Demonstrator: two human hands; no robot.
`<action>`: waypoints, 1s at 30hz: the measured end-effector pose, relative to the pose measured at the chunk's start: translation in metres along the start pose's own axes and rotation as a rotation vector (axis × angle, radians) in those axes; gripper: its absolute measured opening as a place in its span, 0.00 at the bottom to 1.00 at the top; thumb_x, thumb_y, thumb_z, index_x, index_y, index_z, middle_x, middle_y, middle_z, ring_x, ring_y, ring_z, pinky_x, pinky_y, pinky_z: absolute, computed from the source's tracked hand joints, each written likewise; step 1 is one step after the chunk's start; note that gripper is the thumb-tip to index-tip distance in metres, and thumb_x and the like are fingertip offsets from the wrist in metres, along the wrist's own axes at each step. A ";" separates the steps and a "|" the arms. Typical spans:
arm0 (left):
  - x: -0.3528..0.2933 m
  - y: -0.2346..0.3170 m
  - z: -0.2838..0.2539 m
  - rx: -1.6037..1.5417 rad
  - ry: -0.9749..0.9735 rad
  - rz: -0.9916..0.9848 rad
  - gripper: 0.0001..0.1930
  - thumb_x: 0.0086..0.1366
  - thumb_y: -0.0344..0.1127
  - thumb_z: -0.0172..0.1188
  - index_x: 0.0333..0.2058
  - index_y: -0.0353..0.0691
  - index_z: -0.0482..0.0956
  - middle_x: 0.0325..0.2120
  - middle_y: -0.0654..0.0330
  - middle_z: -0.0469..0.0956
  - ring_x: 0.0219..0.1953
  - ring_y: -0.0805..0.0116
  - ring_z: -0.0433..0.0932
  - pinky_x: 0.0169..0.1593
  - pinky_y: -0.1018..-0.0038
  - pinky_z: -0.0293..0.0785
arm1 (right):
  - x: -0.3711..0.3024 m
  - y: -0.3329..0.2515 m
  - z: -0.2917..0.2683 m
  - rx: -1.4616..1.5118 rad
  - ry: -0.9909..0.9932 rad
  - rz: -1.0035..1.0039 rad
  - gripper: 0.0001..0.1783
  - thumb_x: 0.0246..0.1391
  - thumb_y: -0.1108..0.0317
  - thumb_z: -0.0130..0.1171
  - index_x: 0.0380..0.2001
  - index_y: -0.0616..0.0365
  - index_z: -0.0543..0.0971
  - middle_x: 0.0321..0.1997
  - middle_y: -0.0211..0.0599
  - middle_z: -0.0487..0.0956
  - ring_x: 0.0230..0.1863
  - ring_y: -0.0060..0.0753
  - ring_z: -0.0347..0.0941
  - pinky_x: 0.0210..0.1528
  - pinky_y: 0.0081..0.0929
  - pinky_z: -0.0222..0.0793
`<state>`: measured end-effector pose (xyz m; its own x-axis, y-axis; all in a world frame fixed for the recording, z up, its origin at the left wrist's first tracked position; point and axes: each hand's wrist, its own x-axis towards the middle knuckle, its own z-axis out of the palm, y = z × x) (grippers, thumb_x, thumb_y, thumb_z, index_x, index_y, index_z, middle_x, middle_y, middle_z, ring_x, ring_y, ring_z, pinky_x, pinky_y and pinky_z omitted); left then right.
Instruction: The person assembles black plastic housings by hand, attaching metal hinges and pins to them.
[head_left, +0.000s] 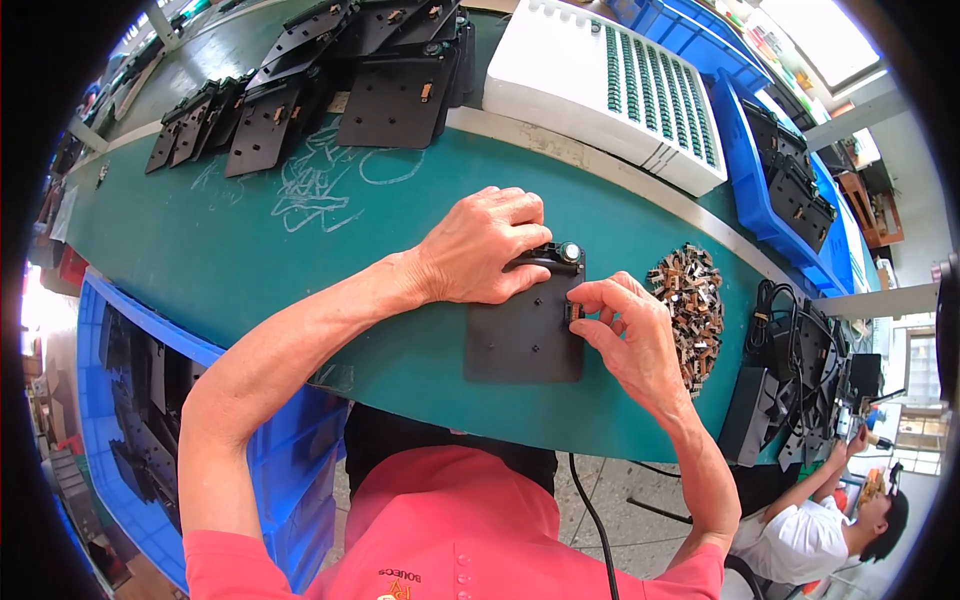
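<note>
- Flat square black plastic plate [520, 340] lies on the green-topped table [250, 240], near its front edge, directly ahead of the person.
- Left hand [480, 245] rests palm-down on the plate's upper left corner, fingers curled closed over a black fitting there; a small round silver-capped part [570, 252] sits just beside the fingertips at the plate's top edge.
- Right hand [630, 325] is at the plate's right edge, thumb and forefinger pinched together on a small dark component [573, 310]; the piece is largely hidden by the fingers, so its shape is uncertain, possibly a clip.
- Heap of small brown and black metal-and-plastic parts [690, 300] lies on the table just right of the right hand, not touching it.
- Row of similar black plates [300, 90] lies along the table's far side, with white chalk scribbles [320, 180] on the table in front of them.
- White plastic tray holding rows of green parts [620, 85] sits beyond the table's pale edge strip.
- Blue plastic bins [760, 190] with black parts stand at right; another blue bin [130, 400] at lower left.
- Another person in a white shirt [800, 540] works at lower right.
</note>
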<state>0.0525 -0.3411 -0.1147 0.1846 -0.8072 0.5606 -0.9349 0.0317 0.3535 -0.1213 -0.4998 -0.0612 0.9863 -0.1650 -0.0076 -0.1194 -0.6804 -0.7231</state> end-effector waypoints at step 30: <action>0.000 -0.004 0.001 -0.010 0.040 0.024 0.17 0.53 0.41 0.70 0.33 0.33 0.80 0.31 0.54 0.77 0.35 0.55 0.77 0.40 0.63 0.76 | -0.002 0.007 0.007 0.062 0.048 0.022 0.13 0.46 0.78 0.65 0.39 0.59 0.81 0.33 0.36 0.78 0.31 0.29 0.76 0.33 0.26 0.74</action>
<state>0.0562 -0.3417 -0.1167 0.1746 -0.7822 0.5980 -0.9360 0.0566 0.3474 -0.1238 -0.4991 -0.0714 0.9766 -0.2150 0.0081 -0.1326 -0.6309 -0.7644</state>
